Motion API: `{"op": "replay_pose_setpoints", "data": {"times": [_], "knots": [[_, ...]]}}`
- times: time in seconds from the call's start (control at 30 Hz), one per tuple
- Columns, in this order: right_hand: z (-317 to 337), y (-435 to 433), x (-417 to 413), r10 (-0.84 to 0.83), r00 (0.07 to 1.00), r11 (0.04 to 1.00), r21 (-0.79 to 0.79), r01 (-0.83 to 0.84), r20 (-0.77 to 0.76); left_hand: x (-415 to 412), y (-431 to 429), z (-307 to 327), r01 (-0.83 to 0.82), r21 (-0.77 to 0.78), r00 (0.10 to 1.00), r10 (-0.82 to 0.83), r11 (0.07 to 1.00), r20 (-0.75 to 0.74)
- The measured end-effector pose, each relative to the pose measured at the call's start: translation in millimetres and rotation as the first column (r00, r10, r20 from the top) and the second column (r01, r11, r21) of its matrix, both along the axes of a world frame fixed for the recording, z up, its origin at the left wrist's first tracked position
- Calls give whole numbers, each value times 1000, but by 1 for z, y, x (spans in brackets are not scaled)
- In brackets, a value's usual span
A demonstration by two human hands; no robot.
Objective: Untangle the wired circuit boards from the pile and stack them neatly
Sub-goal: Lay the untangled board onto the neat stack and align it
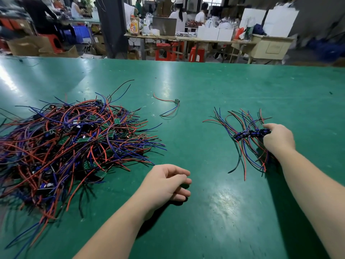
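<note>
Counter [205,86]: pile of wired boards [74,139] at left; single wired board [177,101] behind centre, apart; row of boards [248,134] at right, right hand [278,139] apparently pinching its right end; left hand [166,182] in front, between pile and row.

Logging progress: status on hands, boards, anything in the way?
Left hand empty, loosely curled. Right hand holds the stacked boards. Tangled pile at left, one stray board apart; nothing blocking.

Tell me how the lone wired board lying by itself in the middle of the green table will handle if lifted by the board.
The lone wired board looks tiny, so it is probably very light. Its thin wires lie in loose curves, so they would likely dangle limply. Being flat, it should slide on the green table rather than roll.
</note>
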State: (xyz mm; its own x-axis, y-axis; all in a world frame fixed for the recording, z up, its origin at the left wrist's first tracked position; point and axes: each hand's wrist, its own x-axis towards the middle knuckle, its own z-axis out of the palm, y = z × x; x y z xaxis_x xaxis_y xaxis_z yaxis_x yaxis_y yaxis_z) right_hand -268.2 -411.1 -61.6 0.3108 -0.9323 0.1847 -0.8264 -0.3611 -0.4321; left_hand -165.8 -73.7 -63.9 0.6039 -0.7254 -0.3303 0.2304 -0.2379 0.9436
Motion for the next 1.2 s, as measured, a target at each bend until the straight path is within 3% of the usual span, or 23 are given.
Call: {"op": "replay_pose_setpoints", "data": {"times": [0.2, 0.27, 0.3, 0.37, 0.43, 0.53, 0.67, 0.83, 1.2], "knots": [[8, 16, 6, 52, 992, 997, 66, -45, -112, 0, -3, -2, -86, -26, 995, 87, 996, 41], [11, 29, 10, 44, 993, 998, 53, -38, -114, 7, -2, -6, -177, -11, 943, 173, 984, 284], [12, 39, 13, 61, 995, 997, 54, -56, -79, 13, 0, -8, -222, 7, 849, 190, 975, 494], [12, 67, 22, 158, 987, 985, 67, -157, -2, 22, 7, -9, -297, 26, 562, 153, 954, 813], [11, 102, 31, 299, 954, 947, 120, -297, 1, 29, 12, -9, -395, 36, 346, 112, 918, 931], [4, 155, 39, 484, 875, 854, 222, -471, -5, 35, 20, -8, -551, 100, 196, 12, 828, 981], [-5, 192, 38, 526, 850, 844, 103, -526, 29, 47, 31, -9, -656, 278, 231, -165, 701, 959], [-7, 196, 30, 526, 847, 842, 95, -532, 79, 39, 29, -11, -622, 425, 278, -323, 657, 905], [-4, 205, 31, 571, 793, 814, -18, -581, 213, 42, 35, -2, -636, 359, 281, -228, 683, 932]]}}
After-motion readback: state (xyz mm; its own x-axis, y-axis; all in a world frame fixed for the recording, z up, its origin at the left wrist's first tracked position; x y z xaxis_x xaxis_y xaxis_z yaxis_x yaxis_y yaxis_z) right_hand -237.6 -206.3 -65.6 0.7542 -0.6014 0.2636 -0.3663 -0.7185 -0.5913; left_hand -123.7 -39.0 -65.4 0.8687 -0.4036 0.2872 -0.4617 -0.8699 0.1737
